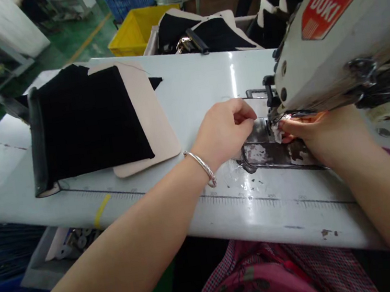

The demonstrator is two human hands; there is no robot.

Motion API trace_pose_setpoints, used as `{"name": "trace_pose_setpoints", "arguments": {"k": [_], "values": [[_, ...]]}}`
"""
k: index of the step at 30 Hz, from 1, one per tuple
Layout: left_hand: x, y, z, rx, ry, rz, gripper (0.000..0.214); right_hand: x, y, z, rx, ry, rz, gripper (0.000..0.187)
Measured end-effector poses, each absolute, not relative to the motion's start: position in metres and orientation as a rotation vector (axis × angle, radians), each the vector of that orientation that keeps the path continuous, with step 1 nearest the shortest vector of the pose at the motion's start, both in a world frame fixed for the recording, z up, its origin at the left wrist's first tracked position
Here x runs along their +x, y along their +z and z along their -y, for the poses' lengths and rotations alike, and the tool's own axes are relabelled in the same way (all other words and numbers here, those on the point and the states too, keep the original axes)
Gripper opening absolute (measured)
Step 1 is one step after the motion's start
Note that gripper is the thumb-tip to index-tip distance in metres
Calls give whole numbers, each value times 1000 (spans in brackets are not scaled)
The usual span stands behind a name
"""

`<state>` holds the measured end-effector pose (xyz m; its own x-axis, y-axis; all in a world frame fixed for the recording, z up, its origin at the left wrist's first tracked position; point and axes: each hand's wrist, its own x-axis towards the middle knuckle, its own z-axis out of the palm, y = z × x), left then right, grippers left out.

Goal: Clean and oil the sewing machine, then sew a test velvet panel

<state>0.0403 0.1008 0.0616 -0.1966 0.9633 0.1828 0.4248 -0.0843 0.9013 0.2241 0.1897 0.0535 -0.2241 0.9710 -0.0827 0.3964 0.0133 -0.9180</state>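
Observation:
My left hand (227, 129) is closed in a pinch just left of the needle area of a grey sewing machine (339, 34), over the metal plate (264, 153). What its fingertips hold is too small to make out. My right hand (319, 136) lies under the machine head, fingers pressed on a small white scrap (277, 130) beside the needle. A silver bangle (203, 166) circles my left wrist.
A stack of black and beige fabric pieces (93, 124) lies on the left of the white table (186, 84). Behind the table stand a yellow crate (137, 28) and a tray of more black pieces (208, 33). A printed ruler runs along the table front.

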Motion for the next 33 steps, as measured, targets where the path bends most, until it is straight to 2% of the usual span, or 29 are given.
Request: {"name": "trace_pose_setpoints", "arguments": {"k": [6, 12, 21, 27, 33], "values": [[38, 61, -98, 1490, 1244, -1648, 13, 232, 52, -190, -1283, 1373, 1324, 12], [40, 60, -99, 1524, 1270, -1602, 15, 237, 49, -180, -1290, 1536, 1094, 15], [39, 61, -97, 1513, 1266, -1603, 13, 236, 52, -162, -1222, 1581, 986, 12], [40, 60, -97, 1542, 1258, -1595, 16, 227, 52, -153, -1147, 1499, 975, 20], [40, 58, -98, 1534, 1265, -1596, 17, 226, 52, -149, -1151, 1514, 901, 19]]}}
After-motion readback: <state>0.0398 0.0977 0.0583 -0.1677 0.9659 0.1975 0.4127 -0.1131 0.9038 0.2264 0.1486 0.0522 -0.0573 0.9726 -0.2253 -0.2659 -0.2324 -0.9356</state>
